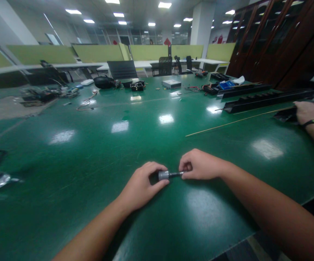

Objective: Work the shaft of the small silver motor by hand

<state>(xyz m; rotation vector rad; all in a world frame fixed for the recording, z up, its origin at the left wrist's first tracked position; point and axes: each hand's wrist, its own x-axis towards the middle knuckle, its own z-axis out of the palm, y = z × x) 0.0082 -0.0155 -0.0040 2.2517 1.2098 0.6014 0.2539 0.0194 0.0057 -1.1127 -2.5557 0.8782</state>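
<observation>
A short tool-like piece with a grey cylindrical end (163, 175) and a thin dark shaft (175, 174) lies sideways low over the green tabletop (97, 156). My left hand (143, 183) has its thumb and fingers closed around the grey end. From the other side, my right hand (200, 165) pinches the far end of the dark shaft, and its fingers hide the tip there. The exact kind of piece cannot be made out.
Another person's hand (307, 113) with a wristband works at the right by long black channels (271, 99). A thin yellowish rod (227, 123) points toward the middle. A white box (171, 83), cables (86, 103) and electronic parts (45, 94) lie farther back.
</observation>
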